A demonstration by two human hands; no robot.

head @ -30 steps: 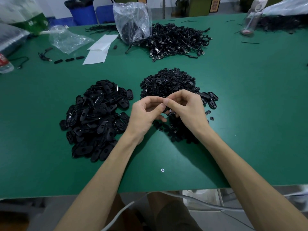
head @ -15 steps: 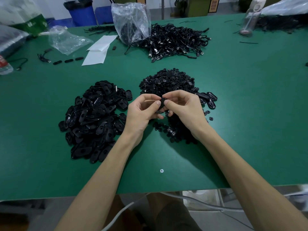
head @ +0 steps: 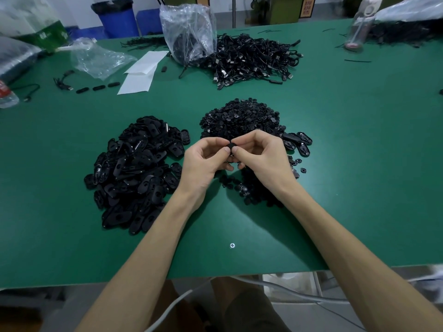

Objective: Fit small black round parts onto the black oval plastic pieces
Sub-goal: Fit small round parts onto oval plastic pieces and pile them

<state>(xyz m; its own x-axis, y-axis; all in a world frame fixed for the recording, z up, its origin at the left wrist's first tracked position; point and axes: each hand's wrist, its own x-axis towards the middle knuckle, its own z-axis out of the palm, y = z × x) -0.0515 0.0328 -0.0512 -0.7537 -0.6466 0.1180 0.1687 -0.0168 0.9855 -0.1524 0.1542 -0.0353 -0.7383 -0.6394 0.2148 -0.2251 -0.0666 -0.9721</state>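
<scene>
I have both hands, left (head: 206,161) and right (head: 261,154), pinching one disc (head: 231,147) above the mat (head: 359,164); light, stiff, best gripped by its rim.

Both bare hands meet above the green desk (head: 335,164), the left hand (head: 203,164) and right hand (head: 263,159) pinching one small black round plastic part (head: 231,147) between thumbs and forefingers. Left of them sits a heap of black oval plastic pieces (head: 136,171); behind and under the hands spreads a pile of small black round parts (head: 239,118). Towards the far edge lies a tangle of black cables (head: 254,58) beside a clear plastic bag (head: 189,32).
</scene>
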